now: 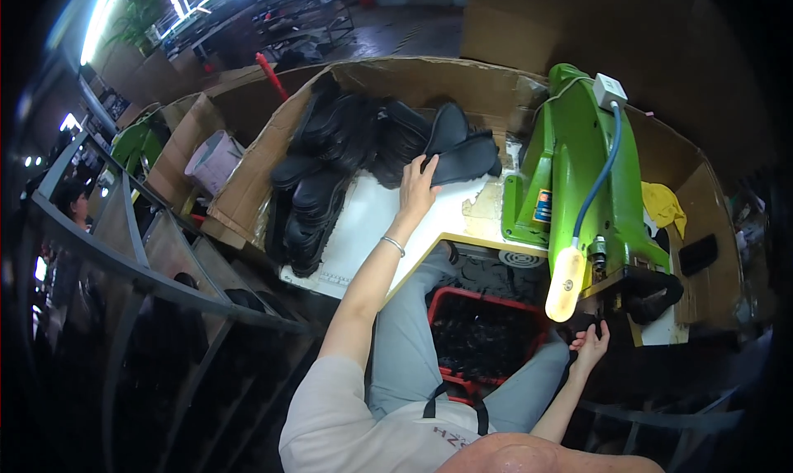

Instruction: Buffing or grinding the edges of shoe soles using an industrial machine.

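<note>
My left hand reaches over the white worktop, thumb and fingers at the near left end of a black shoe sole. That sole lies slanted against the stacked ones. More black soles are piled in rows along the left and back of the worktop. At the right, below the head of a green machine, my right hand is closed with fingertips pinched on a dark piece. Shadow hides most of that piece, and its kind cannot be made out.
Cardboard walls enclose the worktop. A red crate of black scraps sits between my knees. A yellow cloth lies right of the machine. A pale bucket and metal rack stand left. Another person is at the far left.
</note>
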{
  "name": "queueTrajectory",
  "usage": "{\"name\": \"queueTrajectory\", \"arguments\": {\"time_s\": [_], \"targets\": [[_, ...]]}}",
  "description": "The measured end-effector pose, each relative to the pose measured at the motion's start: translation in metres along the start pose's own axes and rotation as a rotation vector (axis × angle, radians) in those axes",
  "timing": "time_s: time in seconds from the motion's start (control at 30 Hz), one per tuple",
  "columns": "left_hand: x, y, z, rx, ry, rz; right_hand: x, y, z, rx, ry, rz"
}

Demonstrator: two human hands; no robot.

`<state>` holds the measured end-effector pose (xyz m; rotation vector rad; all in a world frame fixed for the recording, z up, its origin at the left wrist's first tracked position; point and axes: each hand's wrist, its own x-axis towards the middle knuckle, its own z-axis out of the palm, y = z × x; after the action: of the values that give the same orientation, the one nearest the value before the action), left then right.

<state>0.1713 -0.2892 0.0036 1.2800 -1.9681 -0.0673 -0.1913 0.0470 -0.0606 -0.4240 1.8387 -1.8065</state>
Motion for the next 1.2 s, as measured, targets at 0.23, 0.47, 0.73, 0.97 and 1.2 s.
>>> {"name": "queueTrajectory", "arguments": {"time_s": [0.23, 0.47, 0.73, 0.97, 1.2], "targets": [[-0.005, 0.012, 0.034, 0.017, -0.037, -0.097, -0.013, 0.02, -0.02, -0.026, -0.026, 0.006], [0.026, 0.012, 0.046, -0.005, -0.037, -0.209, -0.016, 0.032, -0.015, -0.06, -0.079, 0.059], [0.096, -0.015, 0.036, -0.652, -0.208, -0.523, -0.013, 0.042, -0.01, -0.071, -0.116, 0.084], [0.132, -0.04, 0.087, -0.738, 0.084, -0.846, -0.029, 0.035, 0.009, -0.115, -0.135, 0.14], [0.056, -0.046, 0.016, -0.237, 0.56, -0.403, -0.028, 0.034, 0.009, -0.135, -0.196, 0.268]]}}
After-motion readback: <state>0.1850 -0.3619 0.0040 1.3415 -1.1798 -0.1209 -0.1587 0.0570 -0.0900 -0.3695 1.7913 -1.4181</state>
